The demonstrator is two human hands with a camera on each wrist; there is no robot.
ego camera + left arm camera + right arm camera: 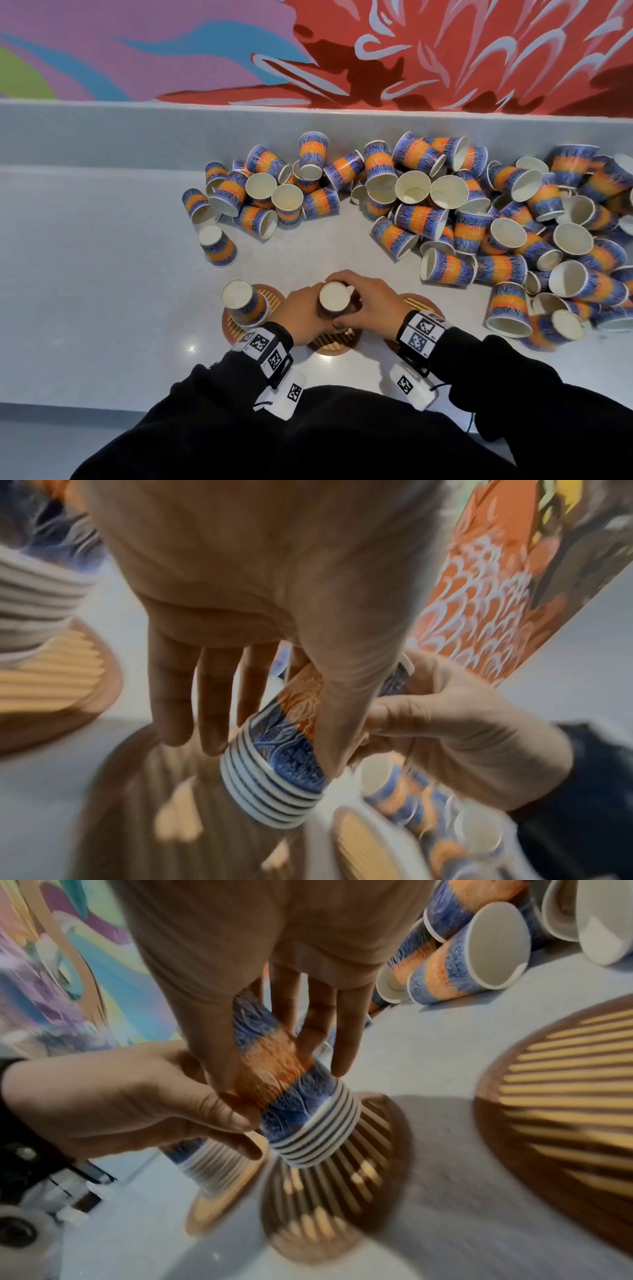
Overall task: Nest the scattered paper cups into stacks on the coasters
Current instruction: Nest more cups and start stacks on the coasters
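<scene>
An upside-down stack of several nested blue-and-orange paper cups [334, 299] is gripped from both sides over the middle wooden coaster [334, 342]. My left hand [303, 310] curls round its left side and my right hand [371, 296] round its right. In the wrist views the stack [303, 1121] is tilted, its rims just above the slatted coaster [342, 1191]; whether they touch it I cannot tell. A second upside-down stack [245, 303] stands on the left coaster [233, 325]. The right coaster [565, 1096] is bare.
Loose cups lie in a small heap [260, 192] at the back middle and a large heap [513, 222] at the right, reaching close to the right coaster. A single upside-down cup [217, 245] stands apart. A low ledge and painted wall rise behind.
</scene>
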